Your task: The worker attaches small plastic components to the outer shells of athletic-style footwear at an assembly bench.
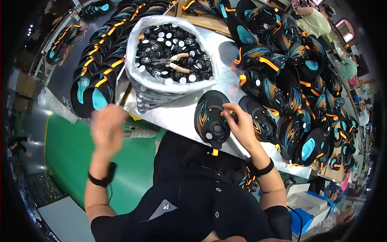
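Note:
A black shoe (pixel 210 117) with orange and teal patterning lies on the metal table top (pixel 177 117) in front of me, an orange tab at its near end. At its right side, my right hand (pixel 242 125) has its thumb and fingers closed on the edge; a small dark part shows between them. My left hand (pixel 108 129) is raised beyond the table's left side, smeared by motion, so its fingers cannot be read. An open plastic bag (pixel 155 90) of black dial-like parts with white discs stands behind the shoe. Pliers (pixel 177 62) with pale wrapped handles rest on the parts.
Another similar shoe (pixel 260 119) lies just right of my right hand. Beyond it many black shoes (pixel 282 76) are heaped on the table. Rows of shoes (pixel 96 60) stand on the left rack. A blue and white box (pixel 308 205) sits below right. Other people (pixel 314 20) are far right.

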`<state>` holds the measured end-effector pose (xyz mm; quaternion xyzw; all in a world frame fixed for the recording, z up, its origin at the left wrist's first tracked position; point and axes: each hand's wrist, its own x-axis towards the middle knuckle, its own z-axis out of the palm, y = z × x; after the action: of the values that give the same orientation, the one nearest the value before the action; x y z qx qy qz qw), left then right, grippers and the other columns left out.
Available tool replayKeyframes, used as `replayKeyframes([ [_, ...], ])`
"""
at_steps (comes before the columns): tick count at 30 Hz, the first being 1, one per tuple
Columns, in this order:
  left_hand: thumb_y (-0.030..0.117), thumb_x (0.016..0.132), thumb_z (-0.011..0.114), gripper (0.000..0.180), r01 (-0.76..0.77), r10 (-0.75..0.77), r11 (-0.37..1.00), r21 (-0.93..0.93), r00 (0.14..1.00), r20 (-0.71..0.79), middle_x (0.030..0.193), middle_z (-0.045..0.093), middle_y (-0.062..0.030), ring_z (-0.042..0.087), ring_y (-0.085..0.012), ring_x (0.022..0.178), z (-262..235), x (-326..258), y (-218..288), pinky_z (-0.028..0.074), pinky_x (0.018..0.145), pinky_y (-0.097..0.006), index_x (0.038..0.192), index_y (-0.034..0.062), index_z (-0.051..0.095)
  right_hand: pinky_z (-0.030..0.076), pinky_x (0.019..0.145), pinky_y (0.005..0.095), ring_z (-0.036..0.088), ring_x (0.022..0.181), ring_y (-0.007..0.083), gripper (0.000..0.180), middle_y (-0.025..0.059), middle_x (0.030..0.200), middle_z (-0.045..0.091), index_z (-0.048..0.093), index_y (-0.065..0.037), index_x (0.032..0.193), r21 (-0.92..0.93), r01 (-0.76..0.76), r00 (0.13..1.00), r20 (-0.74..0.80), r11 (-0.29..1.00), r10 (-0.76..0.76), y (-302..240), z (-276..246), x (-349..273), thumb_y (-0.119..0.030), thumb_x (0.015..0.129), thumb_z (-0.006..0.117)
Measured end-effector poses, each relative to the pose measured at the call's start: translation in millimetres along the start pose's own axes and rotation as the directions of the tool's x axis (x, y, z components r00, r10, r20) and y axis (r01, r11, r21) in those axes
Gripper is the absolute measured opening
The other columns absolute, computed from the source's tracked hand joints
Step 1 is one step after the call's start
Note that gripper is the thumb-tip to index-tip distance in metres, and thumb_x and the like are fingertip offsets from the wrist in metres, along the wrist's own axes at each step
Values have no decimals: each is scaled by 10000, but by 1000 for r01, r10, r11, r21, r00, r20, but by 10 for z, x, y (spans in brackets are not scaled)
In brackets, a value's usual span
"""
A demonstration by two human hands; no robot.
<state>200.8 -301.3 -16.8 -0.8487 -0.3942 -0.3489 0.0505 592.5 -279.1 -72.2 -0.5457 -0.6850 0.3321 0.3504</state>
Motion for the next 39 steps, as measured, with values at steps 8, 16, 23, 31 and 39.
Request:
replayKeyframes([
  [8, 76, 758, 670, 348, -268, 513, 799, -539, 772, 376, 1092, 585, -68, 536, -244, 1129, 1537, 780, 1010, 406, 997, -435, 1101, 119, 625, 502, 714, 350, 685, 807, 278, 329, 99, 864, 707, 500, -34, 1210, 34, -112, 991, -65, 993, 114, 271, 57, -146, -203, 935, 562],
  [16, 189, 988, 514, 278, 649, 23, -572, -502, 624, 781, 1069, 631, -67, 594, -146, 988, 1332, 1088, 1333, 464, 925, -300, 1172, -10, 573, 490, 778, 338, 661, 893, 252, 357, 169, 967, 671, 480, 0, 1218, 221, -268, 963, 24, 938, 270, 250, -150, -346, -182, 930, 588],
  [23, 247, 969, 552, 333, 698, -26, -461, -548, 607, 795, 1088, 627, -49, 574, -97, 1011, 1384, 1083, 1210, 453, 879, -242, 1197, 4, 562, 449, 786, 276, 565, 884, 166, 299, 100, 1016, 622, 558, 1, 1194, 88, 49, 993, -112, 995, -40, -303, -380, -475, -42, 899, 529],
  [31, 242, 967, 525, 229, 807, 205, -375, -456, 551, 808, 884, 642, -65, 576, -84, 655, 1394, 1227, 1172, 399, 600, -187, 1034, 32, 584, 368, 514, 233, 466, 564, 74, 317, 11, 645, 511, 506, 4, 1087, 372, -87, 963, -205, 924, 173, -281, -344, -274, -276, 1014, 378],
  [39, 268, 951, 546, 234, 842, 350, -426, -332, 492, 797, 775, 607, -13, 498, -57, 574, 1567, 1159, 1105, 373, 531, -178, 1009, 48, 600, 385, 517, 236, 487, 540, 88, 290, 40, 640, 544, 484, 28, 1085, 277, -68, 984, -139, 958, 110, -258, -325, -223, -204, 1007, 330],
])
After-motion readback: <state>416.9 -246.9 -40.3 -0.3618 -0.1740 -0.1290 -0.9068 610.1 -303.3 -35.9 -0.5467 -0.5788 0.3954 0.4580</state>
